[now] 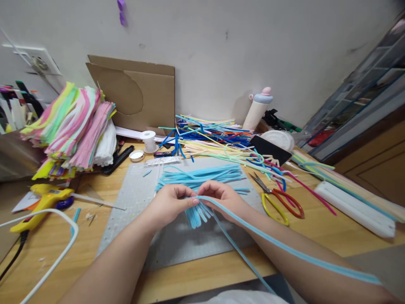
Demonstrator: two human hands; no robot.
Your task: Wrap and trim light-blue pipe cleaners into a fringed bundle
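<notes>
Both my hands meet over a grey cutting mat point(126, 211). Between them is a light blue pipe cleaner bundle point(194, 215), its looped ends fanning downward. My left hand point(172, 202) pinches the bundle at its top with thumb and fingers. My right hand point(221, 196) closes on the same spot, its fingertips partly hidden. From this pinch a long blue pipe cleaner point(284, 247) runs across my right forearm, and a second strand drops toward the table edge. Just behind my hands lies a pile of blue pipe cleaners point(211, 173) on the mat.
Scissors point(275, 198) with red and yellow handles lie right of the mat. A yellow glue gun point(44, 202) rests at left behind a white cable point(68, 245). Colourful pipe cleaners point(215, 135), a thread spool point(148, 141), cardboard point(152, 93) and a bottle point(257, 109) line the back.
</notes>
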